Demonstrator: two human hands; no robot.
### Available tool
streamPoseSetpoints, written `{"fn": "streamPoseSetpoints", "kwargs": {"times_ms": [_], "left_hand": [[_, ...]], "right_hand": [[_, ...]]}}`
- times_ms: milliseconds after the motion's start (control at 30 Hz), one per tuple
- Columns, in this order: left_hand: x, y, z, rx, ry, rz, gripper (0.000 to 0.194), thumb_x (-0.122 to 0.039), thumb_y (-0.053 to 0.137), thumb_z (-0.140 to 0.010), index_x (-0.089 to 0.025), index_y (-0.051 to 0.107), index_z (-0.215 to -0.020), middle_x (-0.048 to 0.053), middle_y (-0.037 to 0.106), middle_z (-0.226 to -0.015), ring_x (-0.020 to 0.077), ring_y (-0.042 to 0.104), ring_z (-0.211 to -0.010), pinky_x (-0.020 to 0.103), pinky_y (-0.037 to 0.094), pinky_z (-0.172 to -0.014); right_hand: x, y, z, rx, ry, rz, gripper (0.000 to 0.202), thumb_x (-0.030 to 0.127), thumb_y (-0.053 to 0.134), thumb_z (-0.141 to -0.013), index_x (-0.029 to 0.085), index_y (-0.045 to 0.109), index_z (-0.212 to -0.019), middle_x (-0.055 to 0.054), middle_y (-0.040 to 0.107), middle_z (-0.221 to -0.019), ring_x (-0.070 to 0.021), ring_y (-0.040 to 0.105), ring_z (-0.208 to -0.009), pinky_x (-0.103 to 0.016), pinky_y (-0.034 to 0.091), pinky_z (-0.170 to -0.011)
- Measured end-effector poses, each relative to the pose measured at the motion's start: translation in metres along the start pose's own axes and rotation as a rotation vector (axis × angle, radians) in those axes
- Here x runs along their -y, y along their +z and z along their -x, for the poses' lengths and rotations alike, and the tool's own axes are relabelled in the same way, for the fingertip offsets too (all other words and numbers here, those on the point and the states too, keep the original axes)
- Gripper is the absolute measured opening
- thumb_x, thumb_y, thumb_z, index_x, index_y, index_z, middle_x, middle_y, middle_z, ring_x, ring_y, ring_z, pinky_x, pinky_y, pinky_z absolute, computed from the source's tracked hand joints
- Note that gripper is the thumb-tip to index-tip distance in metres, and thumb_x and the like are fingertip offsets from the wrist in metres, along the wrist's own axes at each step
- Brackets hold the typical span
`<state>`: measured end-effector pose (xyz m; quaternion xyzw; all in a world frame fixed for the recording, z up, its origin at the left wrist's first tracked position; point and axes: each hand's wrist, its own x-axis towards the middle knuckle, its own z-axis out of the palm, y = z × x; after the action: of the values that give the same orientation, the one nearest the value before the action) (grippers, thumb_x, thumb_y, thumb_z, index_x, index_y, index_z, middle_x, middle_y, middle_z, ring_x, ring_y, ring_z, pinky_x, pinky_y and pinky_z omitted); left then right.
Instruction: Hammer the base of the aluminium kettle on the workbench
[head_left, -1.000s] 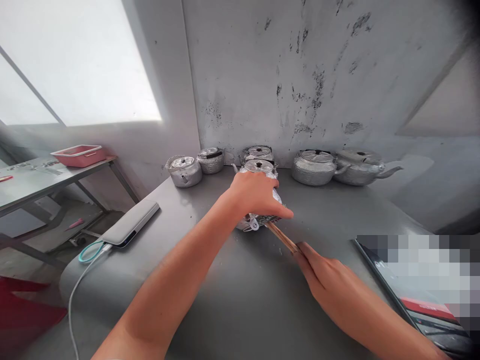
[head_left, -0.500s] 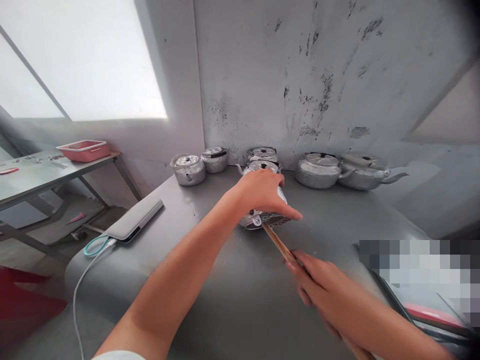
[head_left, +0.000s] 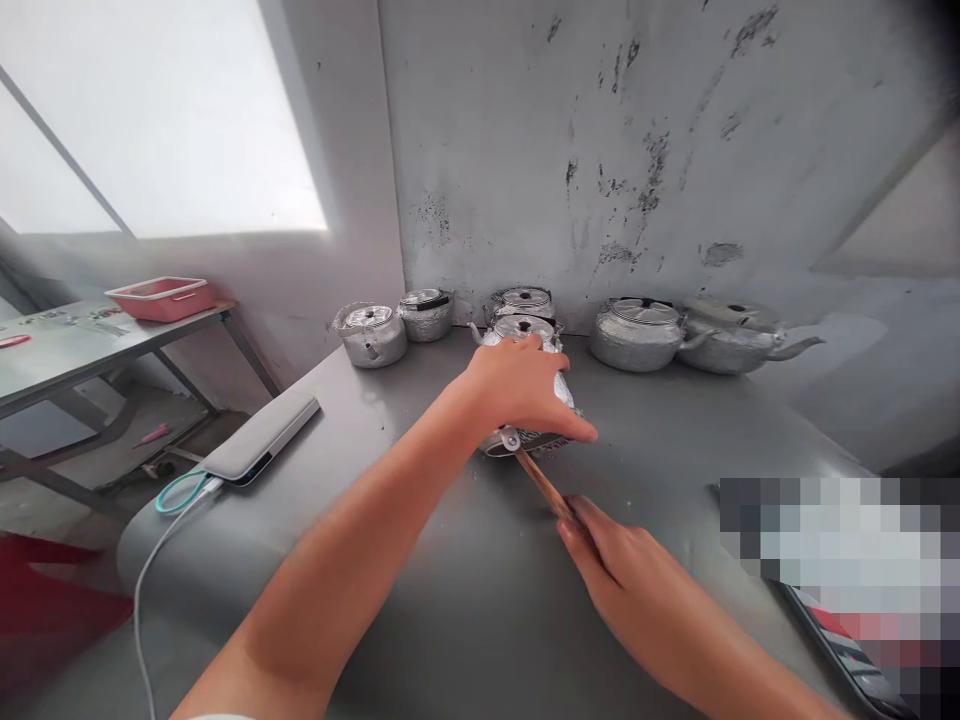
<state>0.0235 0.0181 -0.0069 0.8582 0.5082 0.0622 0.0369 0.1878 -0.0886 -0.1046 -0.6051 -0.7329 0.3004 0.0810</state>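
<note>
My left hand [head_left: 521,385] rests over a silver, foil-like object [head_left: 562,388] on the grey table, thumb stretched to the right; the hand hides most of it. A round metal rim [head_left: 495,442] with a riveted tab shows below the palm. My right hand [head_left: 600,550] is wrapped round a thin wooden stick [head_left: 541,482], whose far end meets the object by the tab. Just behind my left hand stands a silver kettle [head_left: 525,328].
More silver kettles [head_left: 641,335] line the wall at left, centre and right. A grey power bank [head_left: 262,440] with a white cable lies at the left edge. A pink basket [head_left: 165,299] sits on another table [head_left: 67,350]. The right front corner is pixelated.
My right hand and the stick have shifted slightly left and now sit a little steeper. My left hand stays over the object, and the whole view has moved slightly.
</note>
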Motion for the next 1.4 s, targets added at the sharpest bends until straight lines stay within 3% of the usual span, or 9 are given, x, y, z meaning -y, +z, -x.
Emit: {"fn": "streamPoseSetpoints", "kwargs": {"times_ms": [200, 500, 733, 833, 1033, 1133, 1233, 1333, 1400], "left_hand": [[-0.004, 0.002, 0.001, -0.004, 0.042, -0.022, 0.086, -0.067, 0.064, -0.065, -0.026, 0.055, -0.140, 0.011, 0.056, -0.134, 0.0324, 0.058, -0.109, 0.044, 0.051, -0.086], [-0.003, 0.002, 0.000, -0.025, 0.066, -0.002, 0.089, -0.080, 0.061, -0.065, -0.025, 0.059, -0.136, 0.009, 0.062, -0.124, 0.0320, 0.060, -0.105, 0.045, 0.049, -0.085], [-0.003, 0.001, -0.004, -0.029, 0.070, -0.003, 0.086, -0.074, 0.063, -0.065, -0.025, 0.060, -0.136, 0.008, 0.062, -0.125, 0.0299, 0.061, -0.102, 0.042, 0.049, -0.083], [-0.003, 0.000, -0.005, -0.013, 0.064, 0.004, 0.085, -0.072, 0.064, -0.064, -0.026, 0.060, -0.135, 0.008, 0.062, -0.125, 0.0301, 0.061, -0.103, 0.041, 0.050, -0.084], [0.001, -0.002, -0.005, 0.007, 0.105, 0.074, 0.094, -0.080, 0.066, -0.060, -0.027, 0.057, -0.137, 0.010, 0.055, -0.137, 0.0355, 0.050, -0.123, 0.048, 0.044, -0.099], [0.008, 0.000, -0.007, -0.132, 0.184, 0.296, 0.079, -0.079, 0.068, -0.065, -0.029, 0.065, -0.125, 0.008, 0.056, -0.134, 0.0325, 0.054, -0.119, 0.044, 0.044, -0.100], [0.017, 0.005, -0.017, -0.406, 0.223, 0.641, 0.055, -0.074, 0.050, -0.088, -0.025, 0.073, -0.098, 0.005, 0.067, -0.115, 0.0253, 0.061, -0.108, 0.034, 0.047, -0.093], [0.024, 0.014, -0.029, -0.612, 0.136, 0.860, 0.056, -0.061, 0.034, -0.101, -0.021, 0.070, -0.088, 0.005, 0.072, -0.101, 0.0206, 0.065, -0.096, 0.031, 0.048, -0.086], [0.028, 0.019, -0.035, -0.632, 0.096, 0.862, 0.055, -0.056, 0.033, -0.103, -0.020, 0.069, -0.083, 0.003, 0.073, -0.094, 0.0183, 0.066, -0.094, 0.028, 0.048, -0.087]], "right_hand": [[0.002, 0.007, 0.003, 0.013, -0.026, 0.084, 0.028, 0.035, 0.023, -0.104, 0.025, 0.049, -0.098, -0.003, 0.064, -0.070, -0.0244, 0.059, -0.061, -0.032, 0.031, -0.058], [-0.007, -0.014, 0.000, -0.040, 0.065, -0.263, 0.038, 0.049, 0.027, -0.103, 0.026, 0.043, -0.078, 0.005, 0.042, -0.063, -0.0147, 0.037, -0.055, -0.027, 0.031, -0.052], [-0.008, -0.019, -0.005, -0.020, 0.120, -0.379, 0.035, 0.049, 0.033, -0.101, 0.025, 0.045, -0.078, 0.005, 0.040, -0.066, -0.0121, 0.035, -0.053, -0.024, 0.031, -0.046], [-0.010, -0.017, -0.006, 0.056, 0.149, -0.369, 0.037, 0.049, 0.034, -0.100, 0.024, 0.044, -0.075, 0.005, 0.038, -0.063, -0.0117, 0.033, -0.051, -0.024, 0.028, -0.044], [-0.014, -0.016, -0.009, 0.018, 0.086, -0.240, 0.038, 0.042, 0.029, -0.102, 0.024, 0.044, -0.073, 0.006, 0.036, -0.060, -0.0126, 0.032, -0.053, -0.025, 0.031, -0.048], [-0.016, -0.019, -0.010, 0.019, 0.072, -0.263, 0.036, 0.046, 0.032, -0.101, 0.023, 0.051, -0.081, 0.005, 0.040, -0.063, -0.0125, 0.035, -0.054, -0.024, 0.032, -0.047], [-0.014, -0.026, -0.011, 0.073, 0.169, -0.382, 0.038, 0.055, 0.032, -0.100, 0.024, 0.054, -0.100, 0.006, 0.039, -0.067, -0.0108, 0.035, -0.049, -0.022, 0.033, -0.040], [-0.007, -0.037, -0.012, 0.147, 0.293, -0.512, 0.041, 0.057, 0.032, -0.099, 0.023, 0.053, -0.111, 0.008, 0.035, -0.065, -0.0081, 0.029, -0.041, -0.021, 0.033, -0.034], [-0.004, -0.043, -0.013, 0.154, 0.319, -0.598, 0.039, 0.055, 0.035, -0.099, 0.023, 0.052, -0.115, 0.009, 0.036, -0.064, -0.0064, 0.026, -0.038, -0.019, 0.034, -0.032]]}}
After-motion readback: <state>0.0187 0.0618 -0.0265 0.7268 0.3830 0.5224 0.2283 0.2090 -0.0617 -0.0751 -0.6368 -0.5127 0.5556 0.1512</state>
